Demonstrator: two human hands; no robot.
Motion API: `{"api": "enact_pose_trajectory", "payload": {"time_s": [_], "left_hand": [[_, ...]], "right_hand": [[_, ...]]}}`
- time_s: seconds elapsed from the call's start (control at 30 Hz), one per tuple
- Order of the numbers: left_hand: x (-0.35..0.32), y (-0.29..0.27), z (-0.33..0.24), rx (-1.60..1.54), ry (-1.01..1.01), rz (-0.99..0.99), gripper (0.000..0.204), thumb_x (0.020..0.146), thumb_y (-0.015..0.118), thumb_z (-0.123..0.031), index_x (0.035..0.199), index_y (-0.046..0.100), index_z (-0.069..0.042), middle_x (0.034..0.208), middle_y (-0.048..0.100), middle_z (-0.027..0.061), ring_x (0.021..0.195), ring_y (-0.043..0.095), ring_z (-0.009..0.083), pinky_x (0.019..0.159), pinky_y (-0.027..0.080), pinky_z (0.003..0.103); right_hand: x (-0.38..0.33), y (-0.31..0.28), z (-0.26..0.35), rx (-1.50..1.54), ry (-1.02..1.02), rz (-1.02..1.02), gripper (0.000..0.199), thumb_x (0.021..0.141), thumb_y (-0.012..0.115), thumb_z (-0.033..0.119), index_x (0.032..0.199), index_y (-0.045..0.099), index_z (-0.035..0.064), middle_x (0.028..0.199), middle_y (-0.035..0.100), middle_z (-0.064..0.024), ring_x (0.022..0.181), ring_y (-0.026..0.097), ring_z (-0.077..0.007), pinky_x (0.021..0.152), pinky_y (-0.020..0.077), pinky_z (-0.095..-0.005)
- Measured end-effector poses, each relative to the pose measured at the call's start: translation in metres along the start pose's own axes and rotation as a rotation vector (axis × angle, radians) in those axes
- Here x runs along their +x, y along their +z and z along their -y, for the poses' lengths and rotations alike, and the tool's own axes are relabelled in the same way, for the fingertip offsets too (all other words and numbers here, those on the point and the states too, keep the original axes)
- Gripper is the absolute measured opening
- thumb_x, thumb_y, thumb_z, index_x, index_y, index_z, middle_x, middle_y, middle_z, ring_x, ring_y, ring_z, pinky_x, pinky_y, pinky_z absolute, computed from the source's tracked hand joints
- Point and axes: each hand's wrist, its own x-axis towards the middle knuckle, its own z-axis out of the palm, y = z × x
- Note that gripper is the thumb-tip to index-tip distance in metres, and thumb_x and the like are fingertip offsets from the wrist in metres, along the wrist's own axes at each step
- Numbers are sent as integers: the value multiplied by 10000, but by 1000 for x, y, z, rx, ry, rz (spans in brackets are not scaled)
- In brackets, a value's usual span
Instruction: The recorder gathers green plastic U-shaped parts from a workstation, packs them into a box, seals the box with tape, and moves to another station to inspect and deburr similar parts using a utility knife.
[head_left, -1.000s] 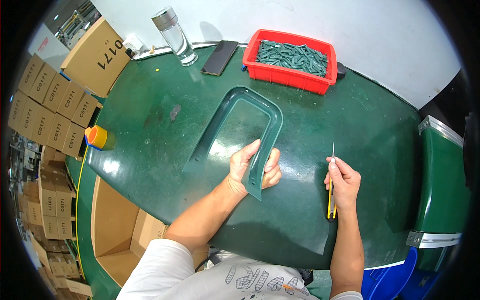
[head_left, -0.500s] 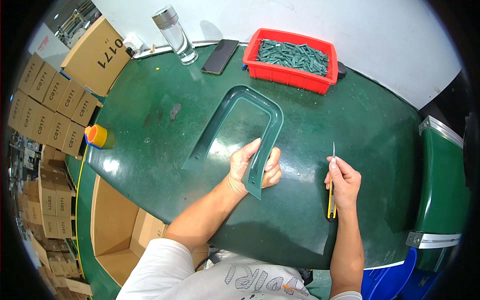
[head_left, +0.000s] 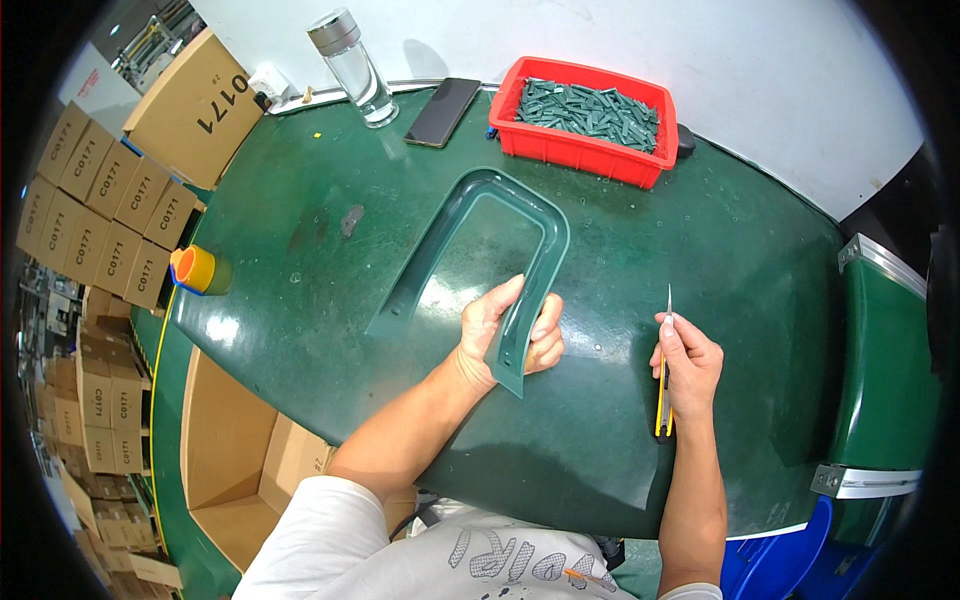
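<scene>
My left hand (head_left: 488,330) is closed round one leg of a green, translucent U-shaped plastic part (head_left: 552,226). The part's bend points away from me, and its other leg reaches down to the left over the table. Small holes show near the ends of its legs. In my right hand (head_left: 690,365) is a yellow and black utility knife (head_left: 664,405), gripped between thumb and fingers. Its thin blade points away from me, apart from the plastic part. Both hands are above the green table (head_left: 330,370).
At the back stand a red bin (head_left: 580,155) of small green pieces, a dark phone (head_left: 442,112) and a glass bottle (head_left: 362,85). An orange and blue cup-like holder (head_left: 194,271) sits at the left edge. An open cardboard box (head_left: 225,430) lies below; a green conveyor (head_left: 885,370) is at right.
</scene>
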Motion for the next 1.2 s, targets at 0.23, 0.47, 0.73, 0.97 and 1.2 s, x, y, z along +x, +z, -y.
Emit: {"api": "enact_pose_trajectory", "payload": {"time_s": [0.23, 0.47, 0.73, 0.97, 1.2], "left_hand": [[-13, -5, -2, -49, -1, -173, 492, 879, 481, -503, 702, 506, -45, 541, 469, 53, 460, 444, 182, 447, 331, 300], [-1, -4, 8, -38, 154, -412, 410, 869, 521, -501, 737, 575, -117, 615, 553, 14, 465, 524, 155, 424, 390, 283], [-84, 32, -39, 193, 558, -697, 368, 910, 428, -496, 834, 494, -142, 599, 546, 36, 427, 554, 186, 361, 383, 282], [-328, 89, -98, 535, 1081, -1312, 320, 934, 417, -387, 931, 532, -88, 728, 577, 44, 589, 617, 202, 467, 467, 309], [-529, 24, -42, 614, 540, -2206, 282, 899, 499, -335, 794, 525, -75, 651, 593, 105, 542, 610, 257, 505, 469, 358]], "right_hand": [[1, 13, 6, -48, 43, 10, 205, 896, 583, 129, 993, 645, -41, 586, 547, -11, 475, 470, -65, 450, 370, -208], [5, -12, -18, 62, -93, -10, 265, 945, 498, 175, 1074, 592, -37, 542, 462, -8, 451, 414, -60, 412, 325, -189], [17, -19, -30, 89, -149, 28, 293, 957, 476, 189, 1090, 560, -59, 548, 455, -15, 451, 417, -67, 403, 331, -192], [-3, -13, 1, -113, -54, 3, 257, 926, 522, 168, 1073, 622, -18, 652, 545, -51, 534, 493, -125, 483, 417, -248], [-1, -10, -8, -216, -57, 44, 252, 931, 521, 176, 1070, 623, -9, 630, 531, -37, 530, 488, -110, 479, 412, -233]]}}
